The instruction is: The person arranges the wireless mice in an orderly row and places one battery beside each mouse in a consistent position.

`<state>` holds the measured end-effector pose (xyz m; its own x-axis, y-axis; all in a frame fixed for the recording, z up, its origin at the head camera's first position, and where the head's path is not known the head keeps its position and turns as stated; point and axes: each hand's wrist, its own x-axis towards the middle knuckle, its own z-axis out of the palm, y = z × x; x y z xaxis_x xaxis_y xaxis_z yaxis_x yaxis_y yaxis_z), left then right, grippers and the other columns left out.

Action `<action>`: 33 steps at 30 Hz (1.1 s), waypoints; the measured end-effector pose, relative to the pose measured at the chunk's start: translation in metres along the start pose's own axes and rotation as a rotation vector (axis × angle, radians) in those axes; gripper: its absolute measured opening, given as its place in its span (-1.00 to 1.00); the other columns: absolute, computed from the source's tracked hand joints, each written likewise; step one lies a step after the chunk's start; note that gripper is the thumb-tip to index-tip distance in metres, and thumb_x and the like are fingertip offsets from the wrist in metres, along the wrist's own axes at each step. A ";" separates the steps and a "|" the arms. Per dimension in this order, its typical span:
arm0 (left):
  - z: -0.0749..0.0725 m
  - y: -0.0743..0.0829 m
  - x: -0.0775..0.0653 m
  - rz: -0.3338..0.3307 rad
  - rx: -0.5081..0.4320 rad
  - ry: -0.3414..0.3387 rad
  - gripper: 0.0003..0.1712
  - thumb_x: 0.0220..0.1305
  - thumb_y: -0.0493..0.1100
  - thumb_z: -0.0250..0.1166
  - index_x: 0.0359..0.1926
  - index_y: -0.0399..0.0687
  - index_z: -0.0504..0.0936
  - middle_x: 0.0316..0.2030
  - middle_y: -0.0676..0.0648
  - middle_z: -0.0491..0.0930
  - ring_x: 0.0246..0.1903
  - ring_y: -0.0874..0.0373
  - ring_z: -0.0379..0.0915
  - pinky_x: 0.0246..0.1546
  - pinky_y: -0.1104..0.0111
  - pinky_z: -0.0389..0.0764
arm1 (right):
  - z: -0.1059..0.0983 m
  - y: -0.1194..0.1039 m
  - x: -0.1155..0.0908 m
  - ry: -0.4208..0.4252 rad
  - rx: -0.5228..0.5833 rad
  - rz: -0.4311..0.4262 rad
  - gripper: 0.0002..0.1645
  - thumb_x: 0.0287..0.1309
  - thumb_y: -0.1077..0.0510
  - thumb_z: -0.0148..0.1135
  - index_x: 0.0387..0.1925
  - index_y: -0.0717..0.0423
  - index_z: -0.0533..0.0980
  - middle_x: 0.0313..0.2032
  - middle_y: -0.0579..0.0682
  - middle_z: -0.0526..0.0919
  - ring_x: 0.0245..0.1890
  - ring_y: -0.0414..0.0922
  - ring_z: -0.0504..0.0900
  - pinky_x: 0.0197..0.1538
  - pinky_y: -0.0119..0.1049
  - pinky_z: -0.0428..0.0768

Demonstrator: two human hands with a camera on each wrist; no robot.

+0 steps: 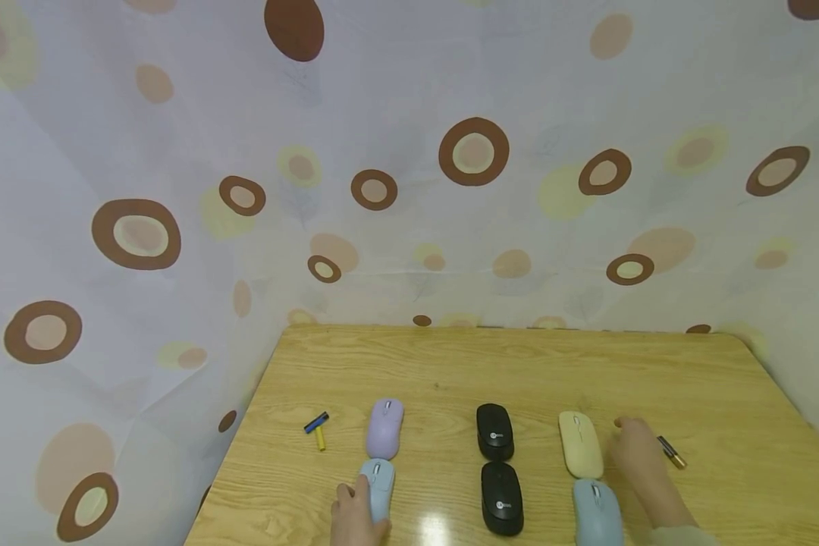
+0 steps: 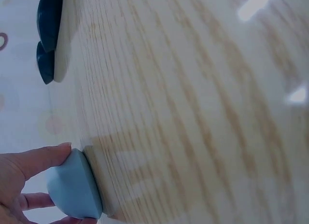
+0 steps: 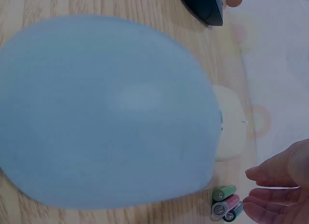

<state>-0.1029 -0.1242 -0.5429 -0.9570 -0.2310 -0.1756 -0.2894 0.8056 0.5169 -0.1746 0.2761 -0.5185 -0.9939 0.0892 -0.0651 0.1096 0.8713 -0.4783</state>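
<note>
My left hand (image 1: 357,513) holds a light blue computer mouse (image 1: 381,485), thumb on one side and fingers on the other. In the left wrist view the fingers grip the edges of this light blue mouse (image 2: 75,185), which sits on or just at the table. A purple mouse (image 1: 385,428) lies directly beyond it. My right hand (image 1: 638,455) hovers beside a yellow mouse (image 1: 581,445), fingers loosely bent with nothing seen between them. Several small batteries (image 3: 226,203) lie close to the fingertips of my right hand (image 3: 277,185) in the right wrist view.
Two black mice (image 1: 494,432) stand in a column mid-table. Another light blue mouse (image 1: 597,516) lies in front of the yellow one. Blue and yellow batteries (image 1: 317,425) lie at left; dark and copper ones (image 1: 672,453) at right. Patterned cloth (image 1: 409,227) surrounds the wooden table (image 1: 437,364).
</note>
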 end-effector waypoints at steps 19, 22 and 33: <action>0.000 0.001 0.001 -0.029 0.002 -0.022 -0.32 -0.34 -0.29 0.53 -0.11 -0.22 0.39 -0.29 -0.28 0.29 -0.32 -0.21 0.37 -0.36 -0.01 0.50 | 0.009 0.016 0.003 0.010 -0.102 0.000 -0.71 0.03 0.42 0.00 -0.27 0.69 0.37 -0.37 0.47 0.41 -0.46 0.14 0.44 -0.45 -0.07 0.48; -0.001 0.001 0.001 -0.035 0.002 -0.023 -0.32 -0.34 -0.29 0.52 -0.10 -0.22 0.39 -0.29 -0.28 0.29 -0.32 -0.21 0.37 -0.36 0.00 0.50 | 0.011 0.017 0.003 -0.003 -0.103 -0.004 -0.72 0.02 0.42 0.01 -0.28 0.68 0.38 -0.30 0.53 0.39 -0.42 0.18 0.47 -0.44 -0.08 0.49; 0.001 0.000 0.000 -0.010 0.009 0.009 -0.33 -0.35 -0.28 0.52 -0.13 -0.21 0.38 -0.31 -0.26 0.28 -0.36 -0.19 0.35 -0.38 0.02 0.49 | 0.020 0.018 0.007 -0.019 -0.157 -0.052 -0.81 -0.01 0.42 0.07 -0.41 0.61 0.42 -0.35 0.50 0.40 -0.50 0.19 0.51 -0.47 -0.06 0.51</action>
<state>-0.1025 -0.1239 -0.5440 -0.9541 -0.2443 -0.1734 -0.2992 0.8082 0.5073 -0.1793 0.2825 -0.5454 -0.9975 0.0337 -0.0613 0.0525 0.9395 -0.3385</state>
